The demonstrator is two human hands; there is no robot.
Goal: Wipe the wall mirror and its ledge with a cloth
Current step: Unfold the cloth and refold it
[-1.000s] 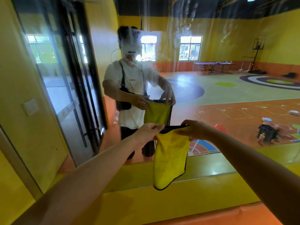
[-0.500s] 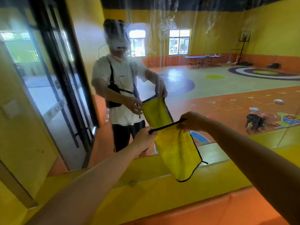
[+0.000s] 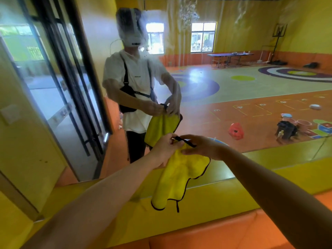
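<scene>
A yellow cloth [image 3: 179, 178] with black edging hangs in front of me, bunched at its top. My left hand [image 3: 166, 147] and my right hand [image 3: 201, 146] both pinch its top edge, close together, a little short of the glass. The wall mirror [image 3: 215, 83] fills the view ahead, with streaks and smears on its upper part. It reflects me holding the cloth. The yellow ledge [image 3: 269, 177] runs along the mirror's bottom edge, below the hanging cloth.
An orange padded surface [image 3: 206, 230] lies just below the ledge. A yellow wall with a pale switch plate [image 3: 10, 113] stands at the left of the mirror. The mirror reflects a hall with black-framed doors, a table and floor items.
My two hands have come together along the cloth's top edge, so the cloth now hangs bunched instead of stretched. The view has shifted closer to the mirror.
</scene>
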